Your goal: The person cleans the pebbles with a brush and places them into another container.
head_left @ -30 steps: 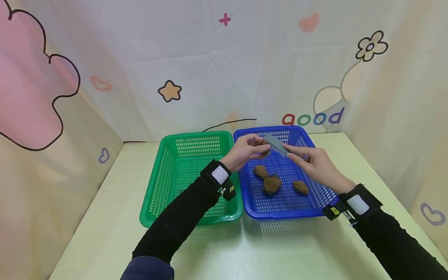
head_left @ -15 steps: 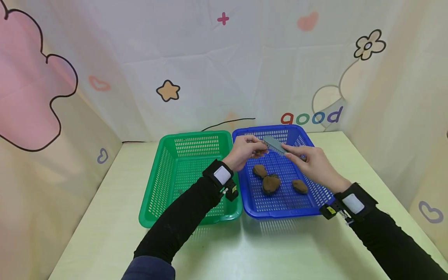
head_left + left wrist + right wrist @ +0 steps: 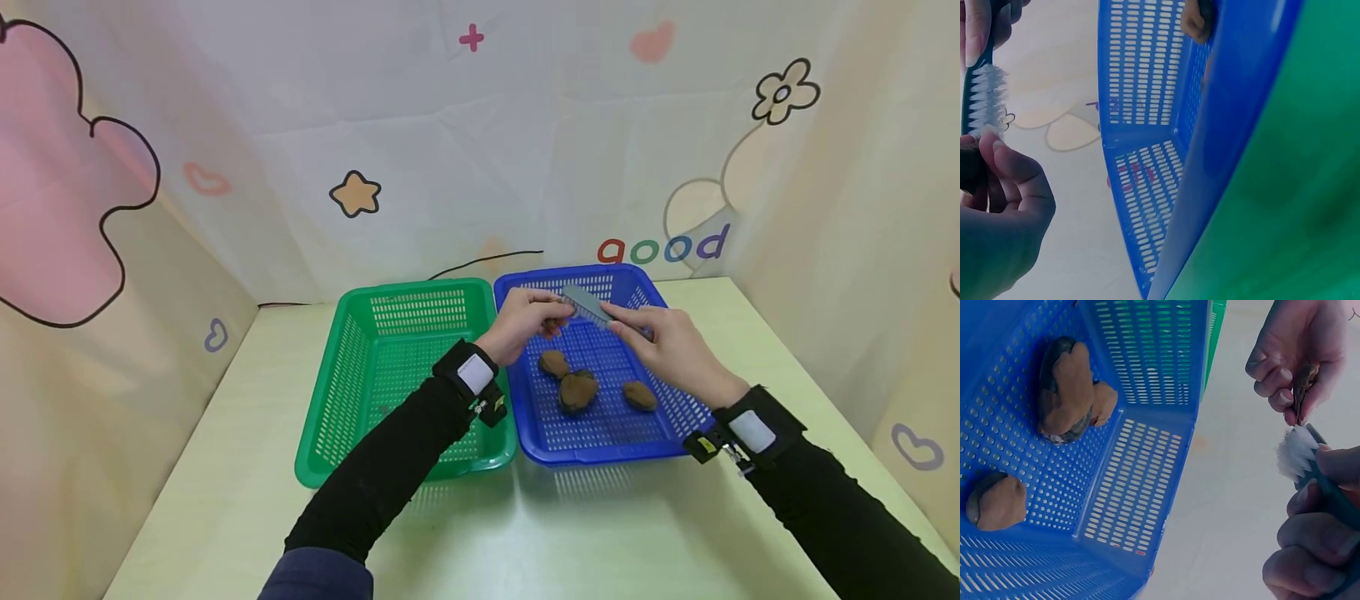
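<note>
My left hand pinches a small dark, mud-smeared piece, like a shell or stone, above the blue basket's far left part. Fingers hide most of it in the head view. In my right hand is a grey-green brush, gripped by its handle. Its white bristles face the left fingertips and lie at the piece's edge; whether they touch it I cannot tell. Below, two brown-coated dark lumps, a larger and a smaller, sit together, and another lump lies to their right.
The blue basket stands on a pale table. Against its left side is a green basket, partly hidden by the left forearm. A printed curtain hangs behind and along both sides.
Both hands keep nearly the same place with the piece and the brush, and the left fingers shift slightly around the piece. The whole head view drifts a little. The lumps in the basket stay put.
</note>
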`<act>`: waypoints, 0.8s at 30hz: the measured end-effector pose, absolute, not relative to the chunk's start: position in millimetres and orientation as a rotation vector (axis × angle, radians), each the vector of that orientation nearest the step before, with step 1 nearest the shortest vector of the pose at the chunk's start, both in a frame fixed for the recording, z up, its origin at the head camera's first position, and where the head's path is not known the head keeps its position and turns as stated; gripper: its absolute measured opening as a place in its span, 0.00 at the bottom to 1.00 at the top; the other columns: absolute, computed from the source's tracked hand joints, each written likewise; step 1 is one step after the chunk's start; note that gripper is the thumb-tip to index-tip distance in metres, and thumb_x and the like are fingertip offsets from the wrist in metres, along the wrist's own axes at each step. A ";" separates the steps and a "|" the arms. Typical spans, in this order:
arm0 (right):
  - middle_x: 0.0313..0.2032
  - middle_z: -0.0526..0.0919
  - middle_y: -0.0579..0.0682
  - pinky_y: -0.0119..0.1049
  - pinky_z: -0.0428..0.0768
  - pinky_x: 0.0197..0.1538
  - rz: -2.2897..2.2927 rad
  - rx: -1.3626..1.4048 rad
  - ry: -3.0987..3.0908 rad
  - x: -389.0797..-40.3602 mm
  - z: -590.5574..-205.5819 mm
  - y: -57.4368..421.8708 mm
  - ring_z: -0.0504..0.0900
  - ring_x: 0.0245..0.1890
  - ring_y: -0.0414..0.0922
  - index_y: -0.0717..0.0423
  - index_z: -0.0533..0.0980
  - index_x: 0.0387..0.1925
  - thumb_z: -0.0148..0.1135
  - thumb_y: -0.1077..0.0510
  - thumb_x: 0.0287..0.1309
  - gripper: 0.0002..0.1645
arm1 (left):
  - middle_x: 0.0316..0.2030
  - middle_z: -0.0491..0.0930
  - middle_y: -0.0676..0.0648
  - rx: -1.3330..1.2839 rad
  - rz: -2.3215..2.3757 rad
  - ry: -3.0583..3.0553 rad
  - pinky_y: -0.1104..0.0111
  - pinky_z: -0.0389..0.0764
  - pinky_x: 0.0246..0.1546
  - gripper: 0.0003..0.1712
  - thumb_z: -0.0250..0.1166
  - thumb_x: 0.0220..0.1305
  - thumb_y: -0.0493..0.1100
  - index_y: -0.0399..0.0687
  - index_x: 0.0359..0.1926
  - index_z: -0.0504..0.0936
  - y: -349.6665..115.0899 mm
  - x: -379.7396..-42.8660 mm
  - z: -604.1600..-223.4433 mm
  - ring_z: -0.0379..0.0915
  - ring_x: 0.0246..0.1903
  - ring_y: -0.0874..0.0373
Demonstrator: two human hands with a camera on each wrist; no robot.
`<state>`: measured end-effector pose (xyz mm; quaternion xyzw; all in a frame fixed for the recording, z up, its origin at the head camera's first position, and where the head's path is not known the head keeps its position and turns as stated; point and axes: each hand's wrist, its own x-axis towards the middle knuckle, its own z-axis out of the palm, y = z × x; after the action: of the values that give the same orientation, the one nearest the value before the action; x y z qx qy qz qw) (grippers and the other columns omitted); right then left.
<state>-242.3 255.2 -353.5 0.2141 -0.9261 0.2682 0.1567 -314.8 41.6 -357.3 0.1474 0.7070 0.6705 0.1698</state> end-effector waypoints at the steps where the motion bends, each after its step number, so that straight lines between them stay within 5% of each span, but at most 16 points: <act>1: 0.20 0.75 0.48 0.27 0.61 0.19 0.753 0.611 -2.651 -242.2 -352.4 255.4 0.65 0.19 0.42 0.58 0.74 0.60 0.59 0.60 0.65 0.23 | 0.25 0.79 0.49 0.444 1.896 2.026 0.72 0.79 0.29 0.13 0.63 0.65 0.40 0.34 0.45 0.83 40.9 -314.4 -356.4 0.73 0.24 0.60; 11: 0.14 0.60 0.46 0.29 0.58 0.16 0.778 0.442 -2.635 -239.8 -348.7 273.0 0.58 0.11 0.36 0.62 0.72 0.62 0.57 0.58 0.67 0.24 | 0.31 0.79 0.47 0.803 1.659 2.209 0.74 0.74 0.29 0.13 0.60 0.68 0.43 0.38 0.46 0.83 40.4 -304.5 -341.7 0.73 0.31 0.50; 18: 0.22 0.79 0.55 0.28 0.59 0.16 0.818 0.445 -2.613 -238.0 -344.0 274.3 0.62 0.13 0.36 0.60 0.73 0.61 0.57 0.57 0.67 0.23 | 0.28 0.72 0.47 0.725 1.279 2.278 0.75 0.69 0.25 0.06 0.57 0.67 0.32 0.33 0.39 0.80 47.1 -306.7 -342.1 0.67 0.27 0.56; 22: 0.32 0.85 0.59 0.28 0.59 0.16 0.823 0.413 -2.618 -237.2 -342.6 276.6 0.65 0.15 0.38 0.60 0.73 0.61 0.56 0.55 0.68 0.23 | 0.38 0.79 0.43 0.759 0.950 2.410 0.76 0.69 0.25 0.12 0.61 0.65 0.34 0.33 0.49 0.79 60.3 -308.5 -346.3 0.72 0.30 0.57; 24: 0.27 0.83 0.56 0.28 0.59 0.16 0.815 0.409 -2.623 -237.5 -343.4 277.7 0.64 0.14 0.38 0.59 0.73 0.61 0.56 0.55 0.68 0.23 | 0.46 0.80 0.42 0.765 0.826 2.480 0.76 0.73 0.27 0.18 0.63 0.64 0.35 0.36 0.55 0.77 67.0 -308.2 -348.6 0.76 0.35 0.56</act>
<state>-237.5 277.7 -343.4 0.1449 -0.9289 0.2887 0.1812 -308.2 67.0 -348.6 0.2746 0.8908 0.2966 0.2075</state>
